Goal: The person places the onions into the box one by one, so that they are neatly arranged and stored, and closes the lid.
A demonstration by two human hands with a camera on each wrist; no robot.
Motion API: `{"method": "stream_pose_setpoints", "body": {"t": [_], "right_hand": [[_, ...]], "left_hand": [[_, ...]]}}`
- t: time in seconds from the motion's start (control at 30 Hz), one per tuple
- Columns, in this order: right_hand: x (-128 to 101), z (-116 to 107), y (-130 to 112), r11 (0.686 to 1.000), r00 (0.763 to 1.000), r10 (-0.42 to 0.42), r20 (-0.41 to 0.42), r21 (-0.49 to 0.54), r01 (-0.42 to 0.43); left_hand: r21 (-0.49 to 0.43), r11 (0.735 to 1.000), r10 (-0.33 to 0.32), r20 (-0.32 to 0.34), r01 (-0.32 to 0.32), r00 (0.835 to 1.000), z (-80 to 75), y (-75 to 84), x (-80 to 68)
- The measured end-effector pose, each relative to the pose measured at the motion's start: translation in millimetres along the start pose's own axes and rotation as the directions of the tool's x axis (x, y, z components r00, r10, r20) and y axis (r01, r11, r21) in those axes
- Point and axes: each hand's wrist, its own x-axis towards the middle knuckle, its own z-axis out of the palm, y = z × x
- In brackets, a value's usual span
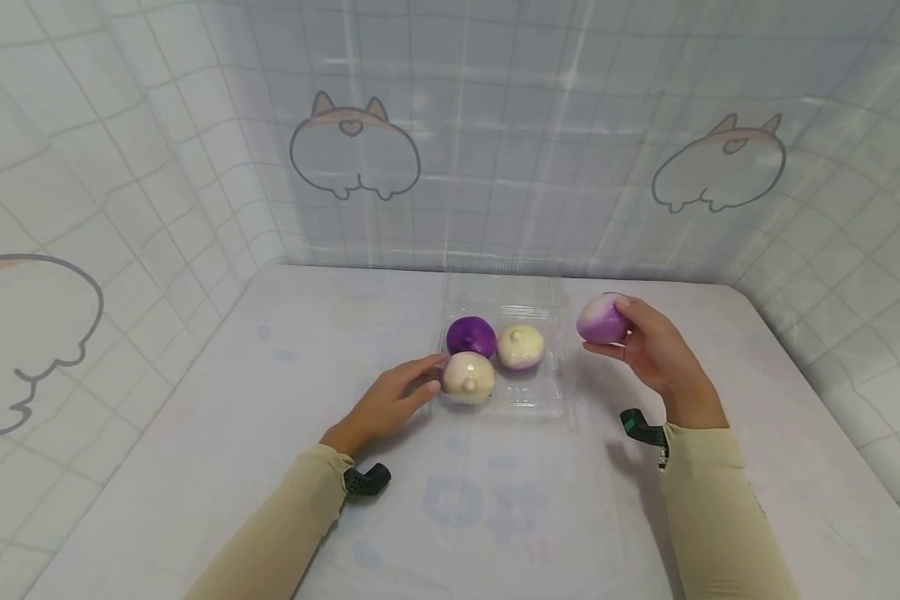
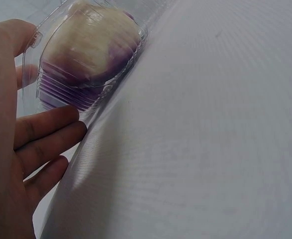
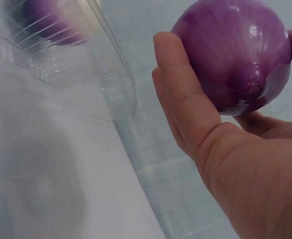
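A clear plastic clamshell tray (image 1: 542,398) lies open on the table and holds three round buns: a purple one (image 1: 470,335), a cream one (image 1: 521,346) and a cream one at the front left (image 1: 468,377). My left hand (image 1: 393,398) lies flat on the table with straight fingers touching the tray's left corner (image 2: 61,94) beside the front bun (image 2: 88,42). My right hand (image 1: 656,350) grips a purple-and-white bun (image 1: 602,319) in the air to the right of the tray; in the right wrist view the bun (image 3: 235,52) sits between thumb and fingers.
The white table (image 1: 495,500) is walled on three sides by a checked curtain with cartoon prints (image 1: 354,150). The tray's clear lid (image 1: 502,287) lies open behind it. The table's right edge (image 1: 817,392) runs close to my right arm.
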Motion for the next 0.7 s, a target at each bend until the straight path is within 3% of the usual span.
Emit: {"method": "stream_pose_setpoints", "body": {"t": [0.7], "right_hand": [[-7.8,22.3,-10.6,0.992,0.99,-0.068,-0.125,-0.111,0.054]], "left_hand": [[0.002,1.0,0.03,-0.022,-0.03,0.999,0.1,0.7,-0.8]]}}
